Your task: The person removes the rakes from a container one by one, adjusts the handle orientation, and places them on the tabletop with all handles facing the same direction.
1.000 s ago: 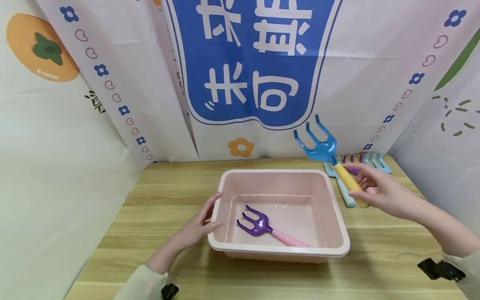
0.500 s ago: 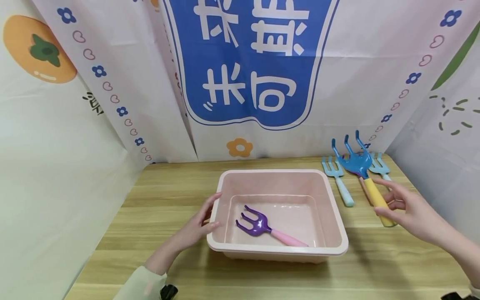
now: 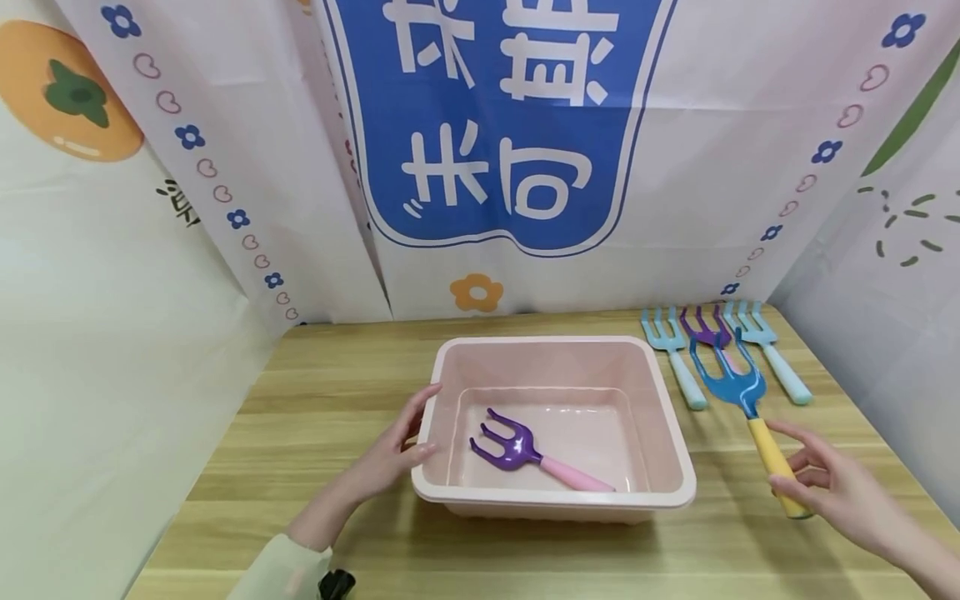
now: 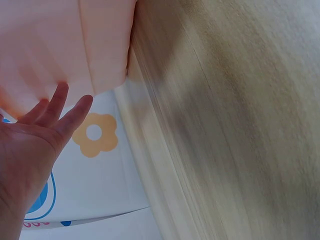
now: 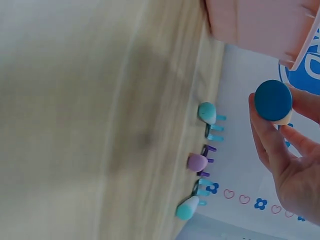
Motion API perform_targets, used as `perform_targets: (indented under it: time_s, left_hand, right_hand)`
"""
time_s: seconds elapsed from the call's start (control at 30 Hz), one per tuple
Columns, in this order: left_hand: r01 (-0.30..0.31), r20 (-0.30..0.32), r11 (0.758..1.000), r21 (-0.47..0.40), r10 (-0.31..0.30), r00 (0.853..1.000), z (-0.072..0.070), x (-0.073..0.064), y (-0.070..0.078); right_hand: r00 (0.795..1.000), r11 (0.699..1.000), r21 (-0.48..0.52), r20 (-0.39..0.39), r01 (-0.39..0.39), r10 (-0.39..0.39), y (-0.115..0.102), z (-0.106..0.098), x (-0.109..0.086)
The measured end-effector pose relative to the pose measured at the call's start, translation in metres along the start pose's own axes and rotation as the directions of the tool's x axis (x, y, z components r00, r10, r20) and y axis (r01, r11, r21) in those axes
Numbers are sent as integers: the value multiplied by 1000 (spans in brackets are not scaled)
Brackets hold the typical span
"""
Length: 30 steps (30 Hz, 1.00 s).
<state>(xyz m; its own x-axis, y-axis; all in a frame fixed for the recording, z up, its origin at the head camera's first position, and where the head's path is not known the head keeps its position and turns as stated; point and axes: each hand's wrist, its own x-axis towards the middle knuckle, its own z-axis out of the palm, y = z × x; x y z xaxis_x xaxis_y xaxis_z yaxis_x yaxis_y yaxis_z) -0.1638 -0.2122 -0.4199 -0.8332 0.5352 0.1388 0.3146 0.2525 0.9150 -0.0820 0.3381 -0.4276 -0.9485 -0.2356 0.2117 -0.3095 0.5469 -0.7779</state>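
Observation:
With fingers and thumb round its yellow handle, my right hand (image 3: 836,483) holds a toy garden fork (image 3: 737,387) with blue tines above the table's right side. In the right wrist view, the blue butt end of that garden fork (image 5: 273,100) faces the camera. My left hand (image 3: 393,442) rests at the left rim of a pink plastic basin (image 3: 678,454). Loosely stretched fingers of the left hand (image 4: 45,125) lie against the basin's outer wall (image 4: 40,45) in the left wrist view. Inside the basin lies a purple garden fork (image 3: 517,448) with a pink handle.
At the back right of the wooden table (image 3: 330,400) lie a light blue fork (image 3: 682,367), a purple one (image 3: 703,327) partly hidden by the held fork, and another light blue fork (image 3: 776,354). A printed cloth (image 3: 697,183) hangs behind.
My right hand has carried the blue and yellow garden fork rightward and down towards the near side, uncovering more of the forks behind. The left hand has stayed at the basin's rim.

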Motion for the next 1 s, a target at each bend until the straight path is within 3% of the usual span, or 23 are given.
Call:
perform_targets:
  time_s: [0.37, 0.77, 1.0]
  left_hand:
    - [-12, 7, 1000, 6, 12, 1000, 0, 1, 2]
    - [1, 8, 1000, 1, -1, 1000, -1, 1, 1]
    - [15, 4, 1000, 1, -15, 1000, 0, -1, 0]
  right_hand:
    - [993, 999, 19, 108, -49, 47, 22, 17, -31]
    - [971, 997, -9, 227, -80, 79, 37, 23, -34]
    - [933, 971, -63, 268, -231, 240, 34, 24, -28]
